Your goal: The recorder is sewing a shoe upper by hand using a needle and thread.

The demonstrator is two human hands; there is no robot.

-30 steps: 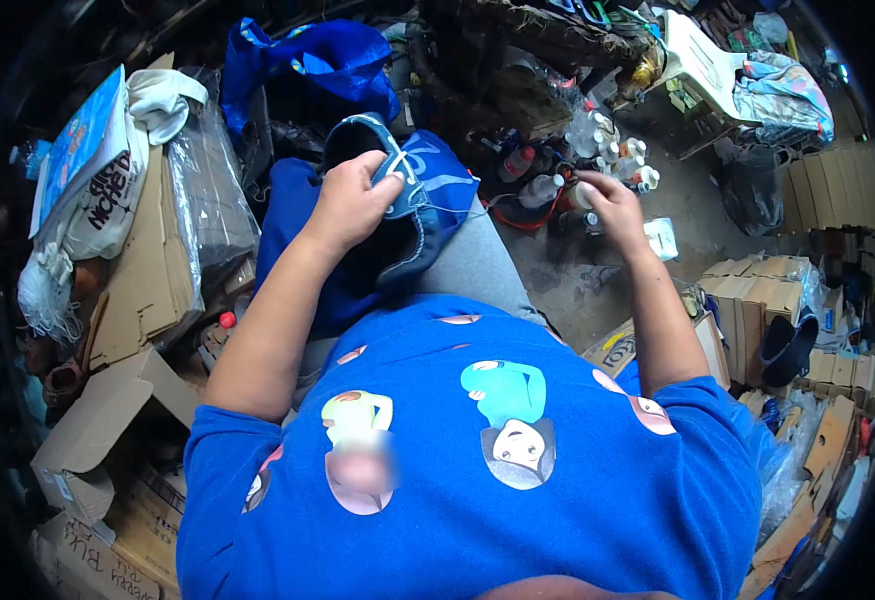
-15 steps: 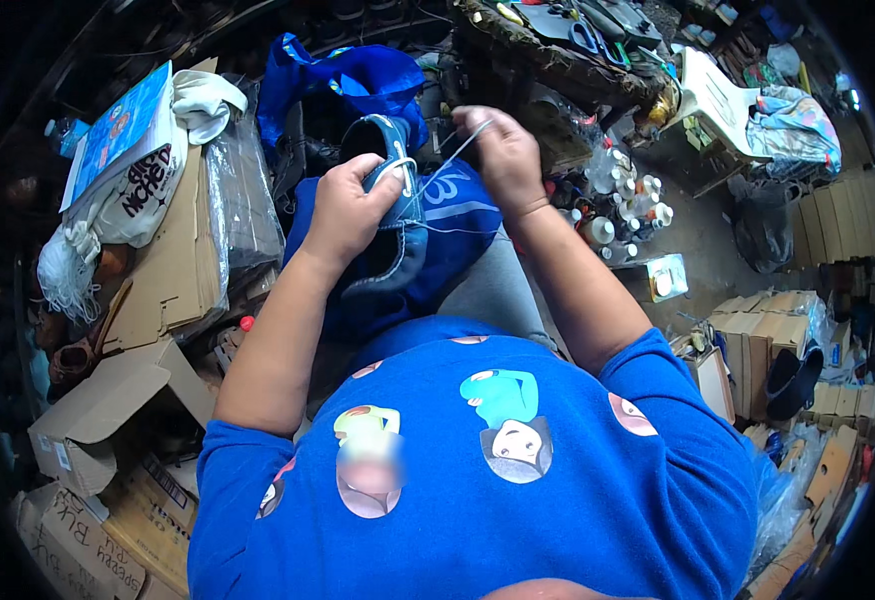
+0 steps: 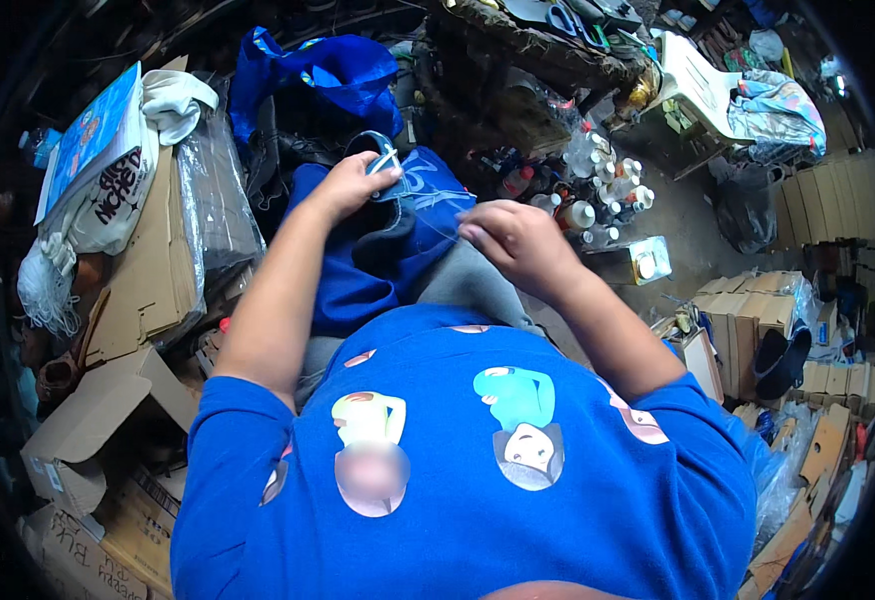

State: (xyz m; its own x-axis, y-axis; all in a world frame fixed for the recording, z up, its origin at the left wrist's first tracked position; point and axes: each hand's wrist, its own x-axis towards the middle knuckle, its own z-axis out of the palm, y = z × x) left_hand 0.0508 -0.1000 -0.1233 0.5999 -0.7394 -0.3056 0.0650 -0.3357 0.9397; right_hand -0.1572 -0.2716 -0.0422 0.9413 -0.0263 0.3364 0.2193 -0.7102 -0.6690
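Observation:
My left hand (image 3: 348, 190) is closed around the side of a blue lace-up shoe (image 3: 396, 215), thumb on top near its whitish lace. The shoe rests over a blue cloth (image 3: 343, 275) across my lap. A thin pale thread (image 3: 438, 190) stretches from the shoe toward the right. Just right of the shoe is my right hand (image 3: 526, 245), its fingers curled and pinched together at the thread's end. Whether a needle is between those fingers cannot be made out.
A blue bag (image 3: 353, 80) lies beyond the shoe. Several plastic bottles (image 3: 608, 190) stand at the right, near a white chair (image 3: 693, 85). Scissors (image 3: 563, 22) lie on the far bench. Flattened cardboard (image 3: 148, 270) and an open box (image 3: 88, 430) are at the left.
My right hand has come down and toward me, to the right of the shoe, drawing the thread along. The shoe, still in my left hand, appears tilted differently. The whole view has shifted slightly.

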